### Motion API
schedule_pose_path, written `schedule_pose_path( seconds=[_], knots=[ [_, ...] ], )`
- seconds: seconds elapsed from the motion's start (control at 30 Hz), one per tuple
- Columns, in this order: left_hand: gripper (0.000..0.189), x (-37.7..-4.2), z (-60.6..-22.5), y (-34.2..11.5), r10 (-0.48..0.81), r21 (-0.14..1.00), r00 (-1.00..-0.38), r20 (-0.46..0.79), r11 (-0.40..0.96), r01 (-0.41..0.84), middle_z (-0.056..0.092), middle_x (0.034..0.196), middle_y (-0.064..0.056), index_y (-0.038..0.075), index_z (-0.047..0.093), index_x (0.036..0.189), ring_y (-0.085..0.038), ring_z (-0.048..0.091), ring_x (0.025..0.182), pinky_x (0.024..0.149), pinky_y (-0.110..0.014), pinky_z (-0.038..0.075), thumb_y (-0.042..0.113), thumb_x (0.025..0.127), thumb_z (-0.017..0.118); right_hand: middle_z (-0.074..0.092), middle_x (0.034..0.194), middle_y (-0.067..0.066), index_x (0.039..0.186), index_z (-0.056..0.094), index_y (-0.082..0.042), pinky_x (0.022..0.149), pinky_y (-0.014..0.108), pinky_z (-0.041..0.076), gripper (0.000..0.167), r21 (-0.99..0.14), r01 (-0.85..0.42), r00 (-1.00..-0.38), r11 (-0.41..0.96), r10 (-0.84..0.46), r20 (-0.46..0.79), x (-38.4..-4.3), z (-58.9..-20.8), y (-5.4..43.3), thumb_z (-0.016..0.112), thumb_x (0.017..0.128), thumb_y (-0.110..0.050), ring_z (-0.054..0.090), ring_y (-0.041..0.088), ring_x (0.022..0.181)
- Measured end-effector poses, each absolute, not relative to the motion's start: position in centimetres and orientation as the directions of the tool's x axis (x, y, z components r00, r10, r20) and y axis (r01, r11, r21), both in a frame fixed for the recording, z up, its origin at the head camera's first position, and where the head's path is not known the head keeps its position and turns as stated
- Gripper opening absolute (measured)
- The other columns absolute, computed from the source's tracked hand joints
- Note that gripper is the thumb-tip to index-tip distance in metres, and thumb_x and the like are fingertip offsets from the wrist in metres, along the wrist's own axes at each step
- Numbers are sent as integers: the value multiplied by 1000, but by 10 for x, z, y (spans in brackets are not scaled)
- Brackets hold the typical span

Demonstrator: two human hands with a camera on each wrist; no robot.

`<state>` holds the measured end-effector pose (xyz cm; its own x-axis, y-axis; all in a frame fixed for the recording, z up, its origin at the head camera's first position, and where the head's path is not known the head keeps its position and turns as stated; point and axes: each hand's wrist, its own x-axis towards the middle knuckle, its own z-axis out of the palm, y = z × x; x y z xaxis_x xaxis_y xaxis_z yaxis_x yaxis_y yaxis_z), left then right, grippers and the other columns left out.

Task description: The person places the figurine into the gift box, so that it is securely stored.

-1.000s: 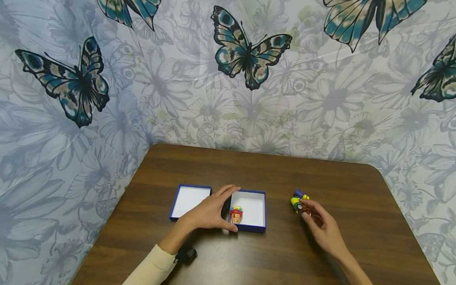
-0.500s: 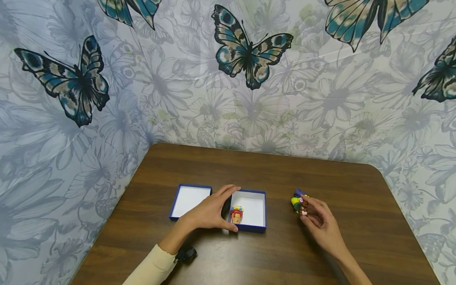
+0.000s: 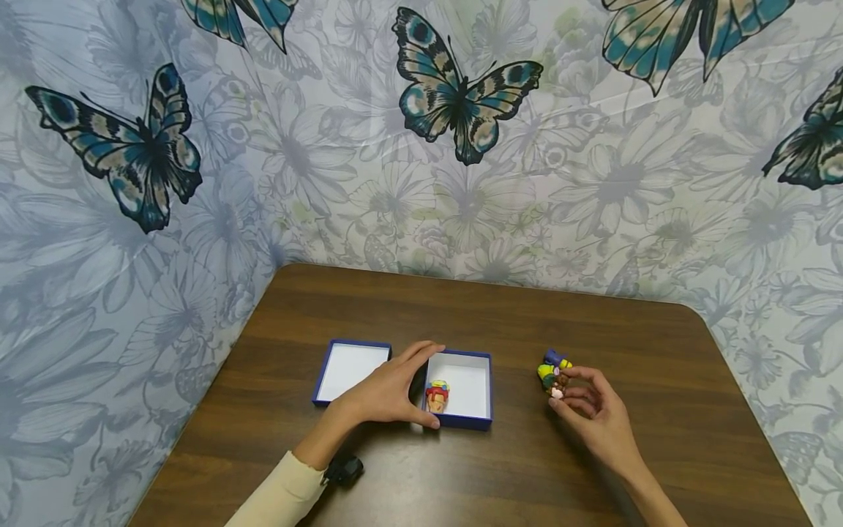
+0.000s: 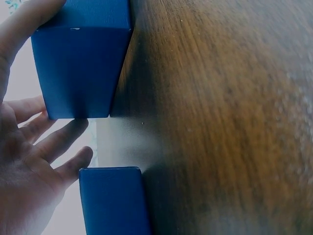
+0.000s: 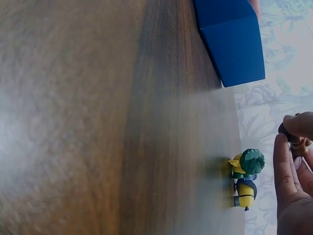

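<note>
My left hand [image 3: 382,391] holds a small blue box [image 3: 473,388] with a white inside, thumb at the front wall and fingers reaching to the back. In the left wrist view, the thumb lies against the blue box [image 4: 78,73]. Inside, at the left, lies a toy figurine [image 3: 437,397] in red with yellow on top. My right hand [image 3: 601,421] pinches a small brown toy figurine [image 3: 561,382] between thumb and fingers, partly hidden. Behind it on the table are a yellow-and-green figurine [image 3: 546,373] and a purple-and-yellow one [image 3: 555,358]. The right wrist view shows a green-topped figurine [image 5: 252,162] beside a yellow one [image 5: 246,192].
A second blue box half [image 3: 358,367], white inside, lies left of the box, partly behind my left hand. Both stand on a brown wooden table [image 3: 500,315]. A butterfly-patterned cloth [image 3: 316,168] hangs behind the table. A black device [image 3: 344,470] sits at my left wrist.
My right hand shifts slightly toward me and turns the brown figurine in its fingers, showing a pale part at its lower end. My left hand and both box halves stay in place.
</note>
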<state>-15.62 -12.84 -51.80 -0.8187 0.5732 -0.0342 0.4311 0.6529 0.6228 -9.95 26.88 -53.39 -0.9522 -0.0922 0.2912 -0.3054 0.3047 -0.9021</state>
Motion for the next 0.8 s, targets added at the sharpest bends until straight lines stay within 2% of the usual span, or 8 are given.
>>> schedule_pose_path(
  seconds=[0.2, 0.57, 0.8],
  knots=[
    [125, -156, -518, -128, 578, 620, -815, -27, 650, 441, 32, 173, 5, 43, 24, 169, -29, 49, 153, 116, -67, 46, 66, 69, 95, 70, 124, 12, 132, 61, 1, 84, 20, 62, 57, -897, -321, -947, 305, -107, 303, -100, -533, 270, 86, 82, 11, 74, 4, 99],
    [125, -156, -517, -129, 579, 627, -814, -34, 647, 434, 32, 173, 6, 42, 25, 169, -28, 49, 153, 117, -66, 45, 64, 69, 96, 71, 121, 10, 132, 64, -1, 81, 19, 62, 55, -888, -314, -949, 335, -106, 296, -99, -534, 270, 87, 83, 9, 74, 5, 94],
    [125, -157, -518, -129, 582, 626, -813, -21, 641, 443, 33, 173, 5, 42, 25, 169, -29, 50, 152, 115, -66, 46, 65, 69, 96, 70, 123, 16, 133, 64, 1, 81, 19, 62, 55, -874, -339, -941, 348, -117, 318, -99, -533, 269, 85, 84, 11, 73, 5, 94]
  ],
)
